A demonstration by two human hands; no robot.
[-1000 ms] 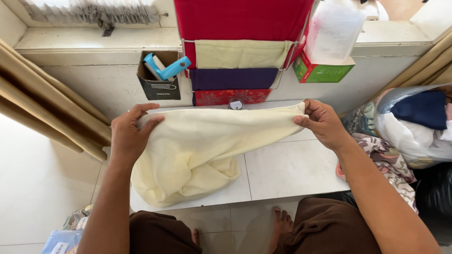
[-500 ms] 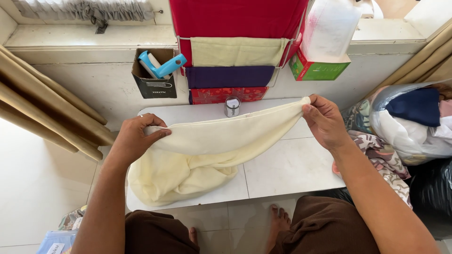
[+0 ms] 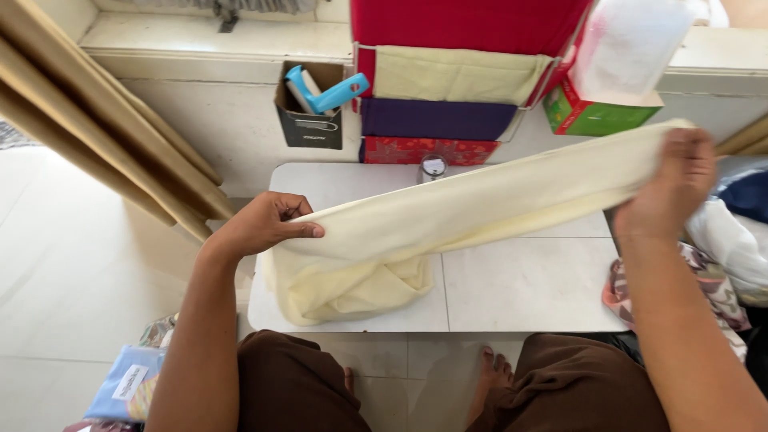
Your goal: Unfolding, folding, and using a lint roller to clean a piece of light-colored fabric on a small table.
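left grip [image 3: 268, 226] pinched on cloth [image 3: 448, 220] edge | right grip [image 3: 670, 186] clamped on far end, raised | cloth stretched above counter [image 3: 512, 280], slack heaped on it | soft, light, limp; I hold the hem corners

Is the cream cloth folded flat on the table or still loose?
Loose. The cream cloth is stretched between the left hand and right hand, its lower end bunched on the white table.

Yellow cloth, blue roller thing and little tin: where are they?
Yellow cloth [image 3: 480, 210], head view, on its stretched middle.
Blue roller [image 3: 330, 94], head view, on its handle.
Little tin [image 3: 433, 167], head view, on its lid.
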